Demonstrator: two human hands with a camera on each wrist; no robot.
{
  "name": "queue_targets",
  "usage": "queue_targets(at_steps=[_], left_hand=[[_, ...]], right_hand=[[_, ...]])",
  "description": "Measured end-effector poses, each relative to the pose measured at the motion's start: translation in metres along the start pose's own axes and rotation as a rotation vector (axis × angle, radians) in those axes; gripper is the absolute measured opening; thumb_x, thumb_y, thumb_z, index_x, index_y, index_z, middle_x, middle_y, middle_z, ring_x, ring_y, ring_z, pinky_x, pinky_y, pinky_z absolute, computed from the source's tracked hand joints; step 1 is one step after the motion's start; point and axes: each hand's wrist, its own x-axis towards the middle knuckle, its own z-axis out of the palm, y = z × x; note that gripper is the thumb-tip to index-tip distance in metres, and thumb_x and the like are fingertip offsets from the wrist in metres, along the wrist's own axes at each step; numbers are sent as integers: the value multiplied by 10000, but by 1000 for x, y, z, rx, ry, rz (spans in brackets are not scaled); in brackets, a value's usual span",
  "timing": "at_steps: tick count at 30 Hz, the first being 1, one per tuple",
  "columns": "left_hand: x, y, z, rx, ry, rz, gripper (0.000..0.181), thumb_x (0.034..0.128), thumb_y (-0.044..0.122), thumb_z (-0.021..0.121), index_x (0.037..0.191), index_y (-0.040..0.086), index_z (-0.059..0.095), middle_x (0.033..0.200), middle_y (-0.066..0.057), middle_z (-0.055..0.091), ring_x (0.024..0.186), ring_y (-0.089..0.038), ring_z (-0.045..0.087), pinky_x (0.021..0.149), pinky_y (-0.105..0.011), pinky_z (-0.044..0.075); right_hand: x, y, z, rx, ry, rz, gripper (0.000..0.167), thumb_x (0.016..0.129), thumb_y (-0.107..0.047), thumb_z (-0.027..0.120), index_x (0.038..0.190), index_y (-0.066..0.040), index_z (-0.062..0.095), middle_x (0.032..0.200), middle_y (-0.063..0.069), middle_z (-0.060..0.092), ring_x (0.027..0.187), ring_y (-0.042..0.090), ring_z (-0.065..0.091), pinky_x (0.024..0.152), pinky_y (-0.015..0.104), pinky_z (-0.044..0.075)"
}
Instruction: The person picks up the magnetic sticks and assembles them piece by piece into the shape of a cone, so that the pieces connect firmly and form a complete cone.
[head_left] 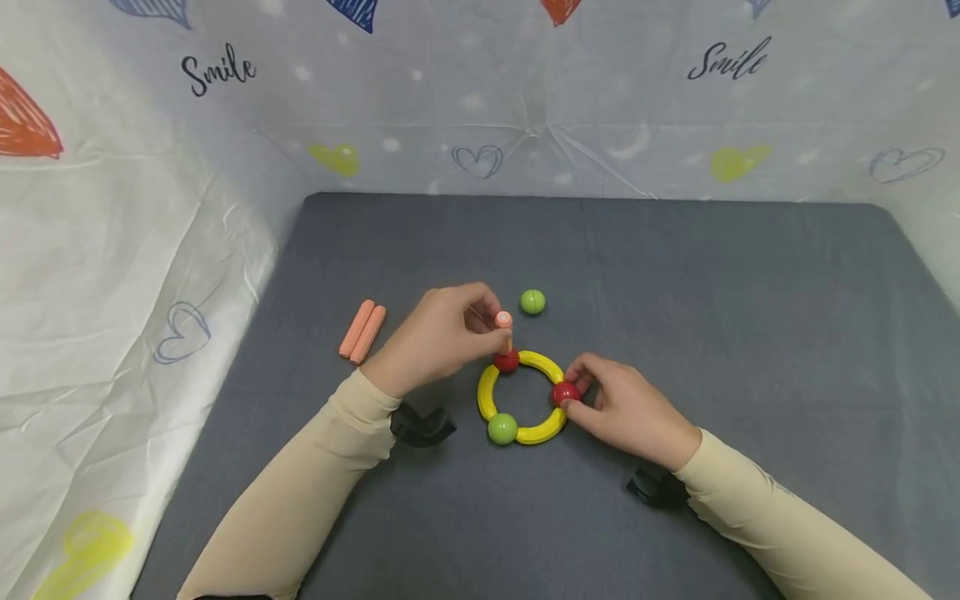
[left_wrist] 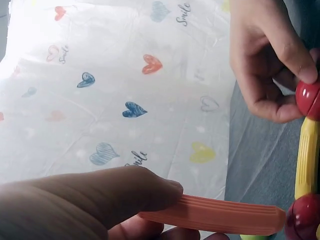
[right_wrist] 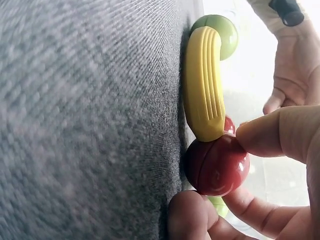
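Note:
My left hand (head_left: 442, 333) pinches a salmon-orange ribbed stick (left_wrist: 225, 214) between thumb and fingers. The stick stands up from a red ball (head_left: 507, 362) at the top of a ring lying flat; its lower end meets that ball. Yellow curved sticks (head_left: 487, 392), red balls and a green ball (head_left: 502, 428) make up the ring. On the ring's right side, my right hand (head_left: 630, 412) grips another red ball (right_wrist: 217, 167) with thumb and fingertips. In the right wrist view, a yellow stick (right_wrist: 204, 85) runs from this ball towards the green one.
A loose green ball (head_left: 532, 302) lies beyond the ring. Two salmon-orange sticks (head_left: 363, 332) lie side by side left of my left hand. The dark grey table (head_left: 712, 292) meets a white printed cloth (head_left: 570, 100) at its back and left.

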Motion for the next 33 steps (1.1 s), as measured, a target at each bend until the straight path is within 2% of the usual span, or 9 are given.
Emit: queue_targets(at_steps=[4, 12, 19, 25, 30, 33], left_hand=[[-1, 1, 3, 9, -22, 35, 115, 939, 214, 782, 982, 191, 677, 910, 81, 746, 819, -129, 711, 690, -388, 555], [-2, -1, 6, 86, -48, 73, 85, 961, 201, 742, 994, 206, 664, 914, 88, 728, 821, -108, 692, 660, -355, 560], [-4, -1, 4, 115, -96, 51, 96, 974, 227, 745, 1009, 228, 655, 916, 84, 735, 782, -165, 672, 565, -364, 517], [-4, -5, 5, 123, -86, 41, 88, 969, 254, 754, 1010, 262, 676, 981, 96, 709, 754, -189, 654, 556, -375, 524], [-2, -8, 4, 110, -98, 76, 97, 968, 242, 763, 1026, 267, 691, 974, 92, 719, 793, -194, 671, 577, -382, 539], [1, -9, 3, 116, -99, 108, 104, 963, 236, 774, 1025, 268, 697, 969, 103, 716, 813, -185, 673, 602, -381, 545]], right_hand=[[0, 0, 0, -1, -6, 1, 195, 918, -211, 769, 1075, -153, 669, 883, -43, 668, 529, 130, 527, 508, 286, 461], [2, 0, 2, -8, -11, 5, 206, 918, -221, 768, 1081, -143, 669, 882, -36, 666, 546, 130, 531, 508, 287, 461], [2, 0, 4, -7, -8, 4, 196, 916, -222, 765, 1071, -147, 670, 873, -40, 667, 550, 129, 536, 510, 284, 462], [1, 0, 7, 3, -32, -28, 176, 903, -228, 782, 1029, -168, 674, 839, -69, 671, 552, 106, 560, 521, 279, 481], [-1, -3, 6, 15, -89, -72, 187, 942, -337, 794, 1002, -202, 679, 842, -86, 664, 548, 93, 568, 542, 274, 496], [2, -5, 3, 26, -78, -73, 198, 957, -386, 783, 984, -212, 693, 853, -86, 674, 554, 108, 570, 549, 283, 498]])
